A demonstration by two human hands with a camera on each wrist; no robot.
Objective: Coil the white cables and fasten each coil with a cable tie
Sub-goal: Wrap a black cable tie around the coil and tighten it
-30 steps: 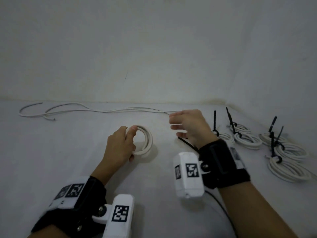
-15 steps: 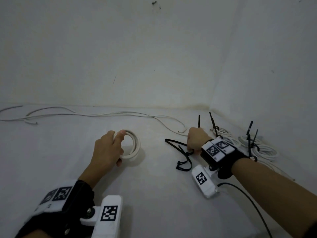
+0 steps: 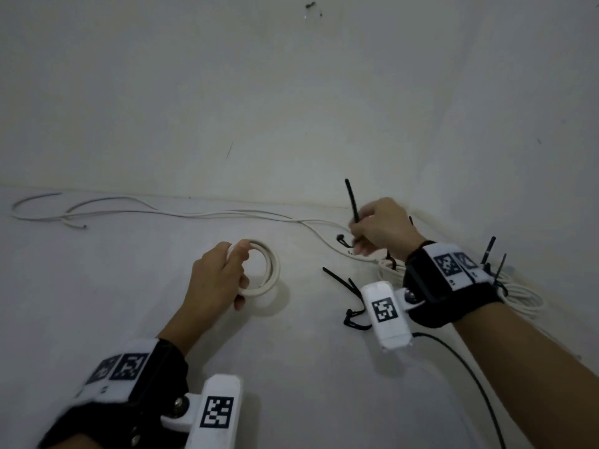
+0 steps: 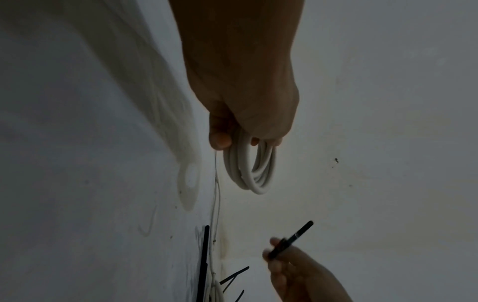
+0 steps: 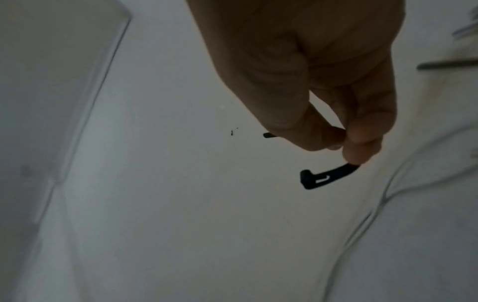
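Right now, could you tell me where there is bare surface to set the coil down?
Bare surface lies between the left hand gripping the coil and the loose cable ties, and nearer the person. It is crowded by the right hand: tied coils and the uncoiled cable along the wall.

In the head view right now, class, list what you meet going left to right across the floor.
Loose white cable → left hand gripping the white coil → spare black ties on the floor → right hand pinching a black cable tie → finished tied coils.
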